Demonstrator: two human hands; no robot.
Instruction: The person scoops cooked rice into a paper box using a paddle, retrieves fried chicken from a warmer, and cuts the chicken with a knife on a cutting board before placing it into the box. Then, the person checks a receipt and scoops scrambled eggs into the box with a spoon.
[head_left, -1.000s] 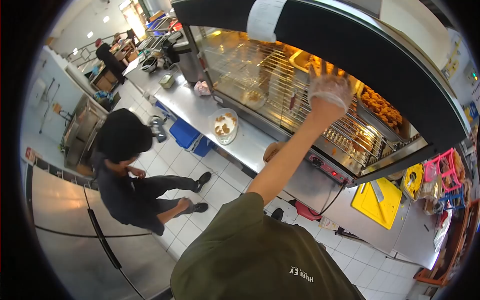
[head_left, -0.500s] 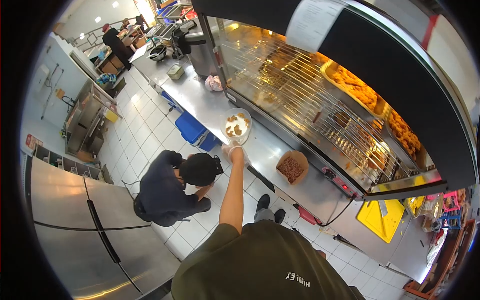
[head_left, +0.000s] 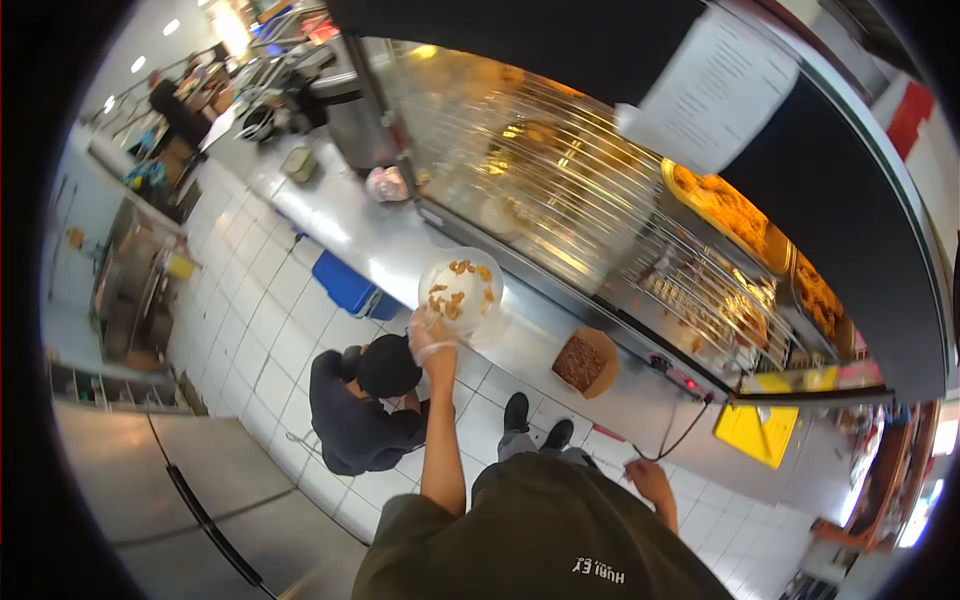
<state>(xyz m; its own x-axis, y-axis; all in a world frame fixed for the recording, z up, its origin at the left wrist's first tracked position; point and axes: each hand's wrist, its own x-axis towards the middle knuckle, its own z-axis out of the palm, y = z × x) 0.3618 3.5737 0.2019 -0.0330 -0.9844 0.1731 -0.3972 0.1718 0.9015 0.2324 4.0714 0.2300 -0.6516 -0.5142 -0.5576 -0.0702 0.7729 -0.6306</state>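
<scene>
My left hand [head_left: 430, 338], in a clear plastic glove, is closed on the near rim of a round, clear plastic bowl [head_left: 488, 322]. Brown, fried-looking pieces [head_left: 450, 304] lie in it over something white. The bowl is at the counter's front edge; whether its base touches the counter cannot be made out. Low at my right side is my right hand [head_left: 652, 482], away from the counter items, its fingers too small and blurred to read. Between the hands, a brown paper container [head_left: 600, 378] of dark reddish-brown food [head_left: 579, 362] stands on the counter.
A glass-fronted warming cabinet [head_left: 540, 170] with trays of fried food lines the steel counter [head_left: 520, 350]. A person in dark clothes [head_left: 365, 420] crouches beside my left arm, near a blue bin [head_left: 345, 285]. A yellow cutting board [head_left: 757, 435] lies to the right.
My left hand and the bowl have come nearer to me, and the bowl looks larger. My right hand has come into view. The camera view has shifted.
</scene>
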